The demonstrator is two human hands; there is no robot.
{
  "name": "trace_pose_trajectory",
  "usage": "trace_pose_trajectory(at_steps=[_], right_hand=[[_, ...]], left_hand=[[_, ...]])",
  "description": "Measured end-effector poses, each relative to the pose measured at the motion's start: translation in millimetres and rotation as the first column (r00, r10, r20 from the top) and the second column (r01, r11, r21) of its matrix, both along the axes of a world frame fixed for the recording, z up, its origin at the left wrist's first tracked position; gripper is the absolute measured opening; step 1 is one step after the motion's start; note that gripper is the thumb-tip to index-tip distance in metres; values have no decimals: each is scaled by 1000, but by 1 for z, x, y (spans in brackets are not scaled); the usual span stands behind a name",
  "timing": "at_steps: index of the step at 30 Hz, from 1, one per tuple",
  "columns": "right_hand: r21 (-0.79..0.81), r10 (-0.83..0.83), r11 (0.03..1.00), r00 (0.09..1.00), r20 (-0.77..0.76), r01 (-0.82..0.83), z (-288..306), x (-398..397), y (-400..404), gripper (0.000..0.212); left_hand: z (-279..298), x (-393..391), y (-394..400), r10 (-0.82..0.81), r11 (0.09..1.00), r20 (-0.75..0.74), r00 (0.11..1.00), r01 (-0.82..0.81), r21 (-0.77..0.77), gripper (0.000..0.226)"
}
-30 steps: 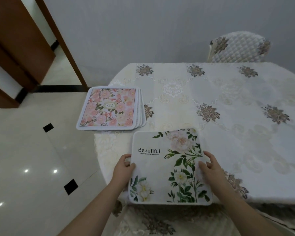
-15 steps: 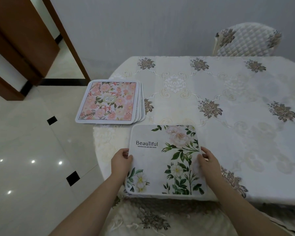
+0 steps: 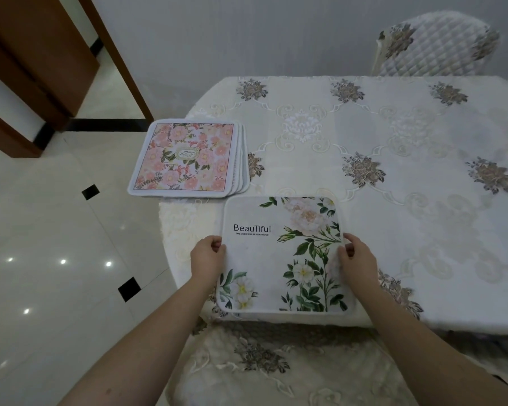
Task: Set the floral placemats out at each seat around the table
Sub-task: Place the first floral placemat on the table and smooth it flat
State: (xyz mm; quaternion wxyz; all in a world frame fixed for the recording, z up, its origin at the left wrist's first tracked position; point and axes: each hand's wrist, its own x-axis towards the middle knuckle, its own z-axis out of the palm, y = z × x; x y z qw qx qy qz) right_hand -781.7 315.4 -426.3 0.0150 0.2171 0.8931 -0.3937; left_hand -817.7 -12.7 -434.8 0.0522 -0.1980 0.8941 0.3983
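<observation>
I hold the white placemat [image 3: 282,256] by its 2 side edges: my left hand [image 3: 207,256] pinches the left edge, thumb on top, and my right hand [image 3: 357,259] pinches the right edge the same way. The mat lies flat on the tablecloth [image 3: 393,177] at the near seat, its front edge right at the table's rim and perhaps just over it.

That edge is my worry. If I let go with the mat this close to the drop, it could slide off the smooth cloth. Dragging it could also ruck the cloth.

The stack of pink placemats [image 3: 188,158] hangs well past the table's left corner, so a nudge may tip it to the floor [image 3: 56,244].

The white mat reads "BeauTiful", with a smaller line beneath, "THE MOOD WILL BE VERY GOOD". The pink mat's oval label is too small to read.
</observation>
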Motion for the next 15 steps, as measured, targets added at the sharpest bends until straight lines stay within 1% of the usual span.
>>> trace_pose_trajectory(at_steps=[4,10,15], right_hand=[[84,72,994,997,1,-72,-4,1,4,40],[100,83,991,996,9,-84,-9,3,5,41],[118,94,989,995,-15,-91,-11,4,5,42]], left_hand=[[0,-1,0,-21,1000,-1,1000,21,-15,26],[1,0,1,-61,998,-19,998,60,-28,28],[3,-1,4,-84,996,-37,996,83,-37,29]])
